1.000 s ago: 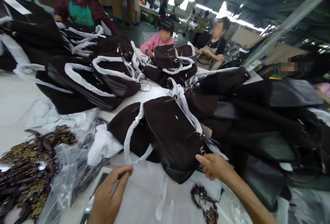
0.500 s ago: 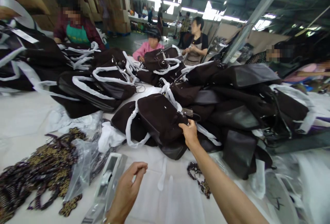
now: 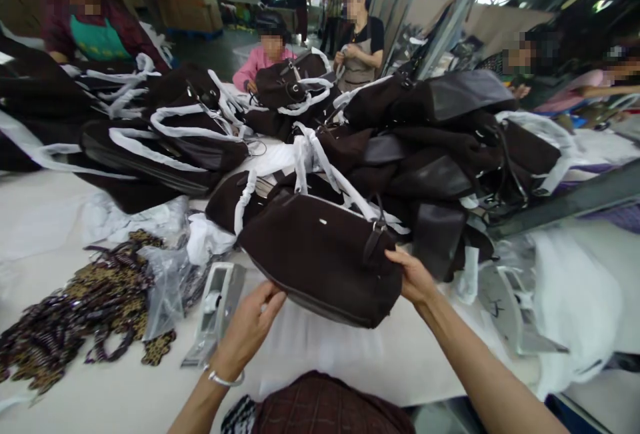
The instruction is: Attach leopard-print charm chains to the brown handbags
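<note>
A dark brown handbag with white-wrapped handles is held up, tilted, over the near part of the table. My right hand grips its right end, thumb on the front and the other fingers partly hidden behind. At the lower left edge of the bag, my left hand pinches the bottom corner between thumb and fingers. Just behind lies another dark bag with a wrapped strap. A grey tape dispenser stands to the left of my left hand.
More dark bags are heaped across the back of the white table. Patterned straps or chains lie at the left beside clear plastic. White plastic wrapping is at the right. Several people work beyond the heap.
My right hand has pulled the handbag off the front of the heap towards me. My left hand has closed on its lower left edge. The camera view has tilted down.
</note>
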A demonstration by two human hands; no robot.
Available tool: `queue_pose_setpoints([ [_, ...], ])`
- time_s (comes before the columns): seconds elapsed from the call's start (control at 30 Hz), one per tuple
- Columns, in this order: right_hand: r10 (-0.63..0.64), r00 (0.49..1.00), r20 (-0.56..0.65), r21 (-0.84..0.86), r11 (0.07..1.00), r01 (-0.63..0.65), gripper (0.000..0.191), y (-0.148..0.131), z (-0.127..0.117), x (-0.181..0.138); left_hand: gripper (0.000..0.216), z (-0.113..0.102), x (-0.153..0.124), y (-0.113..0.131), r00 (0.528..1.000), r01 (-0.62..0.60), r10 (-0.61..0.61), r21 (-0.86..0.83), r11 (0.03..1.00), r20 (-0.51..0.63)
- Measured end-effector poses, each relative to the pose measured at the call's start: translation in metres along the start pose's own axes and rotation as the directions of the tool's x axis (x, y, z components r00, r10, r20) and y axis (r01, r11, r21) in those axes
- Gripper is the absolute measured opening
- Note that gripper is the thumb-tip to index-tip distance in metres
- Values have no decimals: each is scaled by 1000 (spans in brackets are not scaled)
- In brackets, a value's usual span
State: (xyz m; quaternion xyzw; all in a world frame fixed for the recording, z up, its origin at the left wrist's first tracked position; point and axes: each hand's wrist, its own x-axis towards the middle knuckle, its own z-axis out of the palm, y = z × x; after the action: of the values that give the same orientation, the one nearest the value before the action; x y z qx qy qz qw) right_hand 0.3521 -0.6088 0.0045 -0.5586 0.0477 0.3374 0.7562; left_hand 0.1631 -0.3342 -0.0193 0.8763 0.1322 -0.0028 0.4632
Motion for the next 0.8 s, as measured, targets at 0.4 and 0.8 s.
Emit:
queue_pose_setpoints([
  [0.4, -12, 996, -93, -662, 747, -53, 43, 130, -32, -27, 23, 36, 31, 38, 896, -436, 386, 269, 859, 219],
  [0.8, -70, 997, -40, -597, 802, 33, 42, 132, -50, -38, 21, 89, 86, -2, 784, -575, 323, 427, 698, 530],
])
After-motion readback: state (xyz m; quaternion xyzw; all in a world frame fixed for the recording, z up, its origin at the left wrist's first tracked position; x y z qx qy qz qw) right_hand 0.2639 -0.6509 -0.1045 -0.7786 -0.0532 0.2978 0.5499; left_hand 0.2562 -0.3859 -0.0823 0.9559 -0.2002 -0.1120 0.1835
